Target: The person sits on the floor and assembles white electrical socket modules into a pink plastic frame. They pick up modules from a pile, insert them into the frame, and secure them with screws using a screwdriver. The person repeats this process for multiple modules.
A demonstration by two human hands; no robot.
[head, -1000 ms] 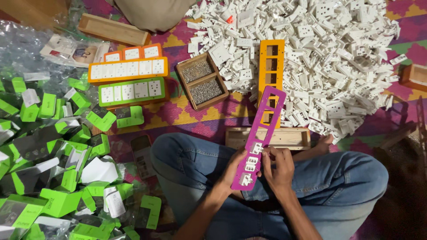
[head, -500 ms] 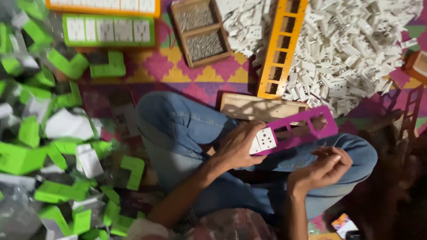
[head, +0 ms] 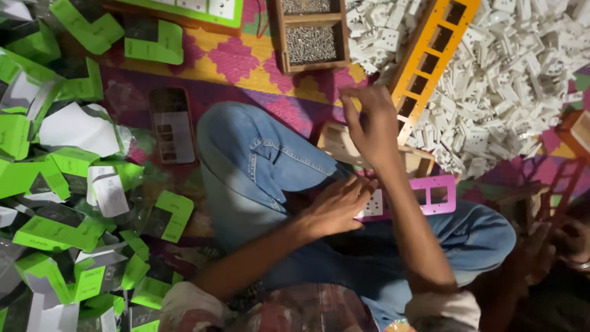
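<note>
A pink plastic frame [head: 433,193] with rectangular openings lies across my lap, with white sockets set in its left end. My left hand [head: 338,206] rests on that end and holds the frame down on my jeans. My right hand [head: 369,126] is raised above a small wooden box [head: 339,142], fingers loosely apart and empty, reaching toward the pile of white plastic socket parts [head: 510,80]. An orange frame [head: 433,49] lies slanted on the pile just right of that hand.
A wooden tray of small metal screws [head: 310,40] sits beyond my knee. Green and white cardboard packets [head: 74,184] cover the floor on the left. A green frame with sockets [head: 203,9] lies at the top. Another person's hand [head: 568,237] is at the right edge.
My right hand has let go of the pink frame's right end and lifted up toward the white parts pile. The view has tilted closer, and my left hand still presses the frame.
</note>
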